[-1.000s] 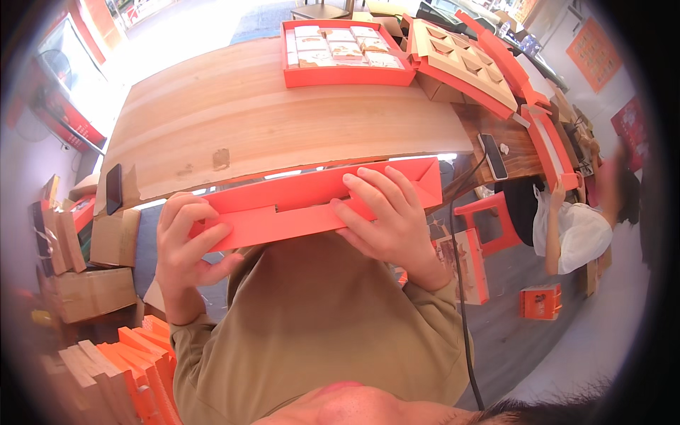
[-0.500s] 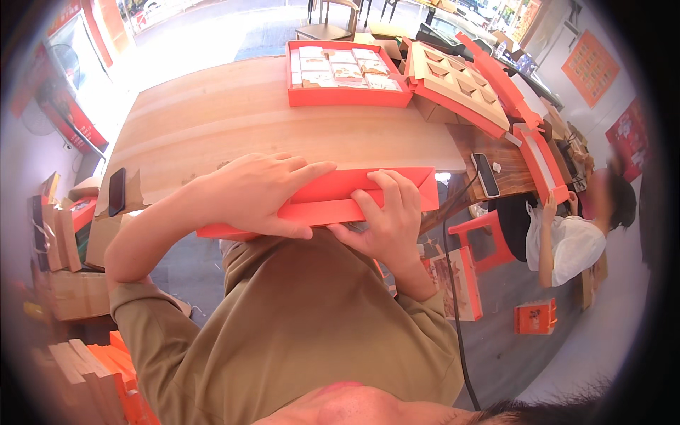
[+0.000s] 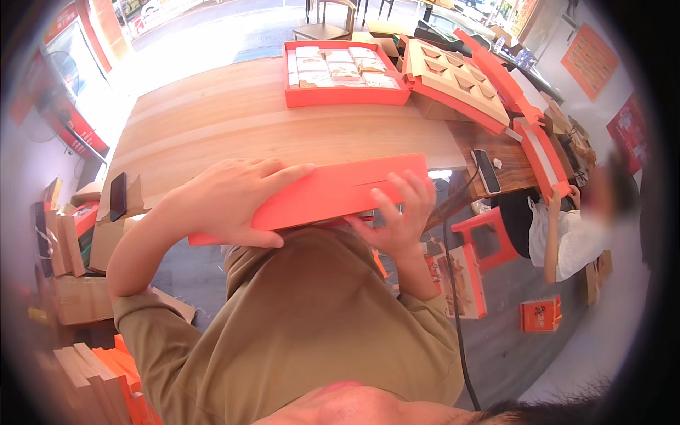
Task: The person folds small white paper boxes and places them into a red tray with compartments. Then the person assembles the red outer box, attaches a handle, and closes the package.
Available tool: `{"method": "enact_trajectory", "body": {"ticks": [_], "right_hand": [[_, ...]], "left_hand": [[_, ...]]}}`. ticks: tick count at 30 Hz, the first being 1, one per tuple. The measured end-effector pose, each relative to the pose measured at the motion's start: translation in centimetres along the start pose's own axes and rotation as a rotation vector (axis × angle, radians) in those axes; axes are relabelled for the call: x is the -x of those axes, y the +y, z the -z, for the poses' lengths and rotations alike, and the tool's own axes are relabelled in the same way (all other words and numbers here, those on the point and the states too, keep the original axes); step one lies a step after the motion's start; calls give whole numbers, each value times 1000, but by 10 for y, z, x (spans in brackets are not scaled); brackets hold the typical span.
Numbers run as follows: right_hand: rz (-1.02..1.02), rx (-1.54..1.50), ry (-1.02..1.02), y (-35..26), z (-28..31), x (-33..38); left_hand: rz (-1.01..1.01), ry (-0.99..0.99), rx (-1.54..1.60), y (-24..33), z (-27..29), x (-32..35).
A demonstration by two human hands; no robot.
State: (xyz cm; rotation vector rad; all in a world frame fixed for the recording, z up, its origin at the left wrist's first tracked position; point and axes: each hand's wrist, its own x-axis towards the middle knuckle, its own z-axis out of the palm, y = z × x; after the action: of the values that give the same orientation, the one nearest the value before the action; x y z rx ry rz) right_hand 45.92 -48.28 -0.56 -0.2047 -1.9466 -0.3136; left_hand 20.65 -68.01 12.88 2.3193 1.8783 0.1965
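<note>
A long, narrow red cardboard box [image 3: 333, 188] lies at the near edge of the table, tilted so that a broad flat side with a thin slit faces up. My left hand [image 3: 241, 202] is laid over its left part, fingers across the top and thumb along the near edge, gripping it. At the right end, my right hand [image 3: 402, 216] has bent fingers against the broad side and its thumb at the near lower edge. The box's underside and far left end are partly hidden by my left hand and arm.
On the wooden table [image 3: 205, 113] stands a red box with small white packs [image 3: 347, 98]. Beside it lies a red box with a tan compartment insert [image 3: 457, 78]. Phones [image 3: 486, 172] lie right and left. At right, a seated person [image 3: 567, 234] holds a red box piece; a black cable [image 3: 453, 297] hangs nearby.
The red box has turned over from showing its open, hollow side to showing a flat side. My right fingers have come out of the hollow onto that side.
</note>
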Motion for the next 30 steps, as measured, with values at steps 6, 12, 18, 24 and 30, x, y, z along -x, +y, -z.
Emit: {"method": "enact_trajectory", "body": {"ticks": [6,12,18,24,30], "right_hand": [[-579,-873,70,51,-16,21],[-812,-1206,-328,109,-71,100],[-894,-1279,-361,108,-97,128],[-944,-1551,-141,126,-130,63],[-1077,-1648,-449,134,-127,-10]], "left_hand": [[269,64,14,-13,5,58],[203,458,494,-69,-43,115],[242,604,569,-120,-152,116],[190,999,917,-155,-131,65],[375,951,1345,-185,-40,12]]}}
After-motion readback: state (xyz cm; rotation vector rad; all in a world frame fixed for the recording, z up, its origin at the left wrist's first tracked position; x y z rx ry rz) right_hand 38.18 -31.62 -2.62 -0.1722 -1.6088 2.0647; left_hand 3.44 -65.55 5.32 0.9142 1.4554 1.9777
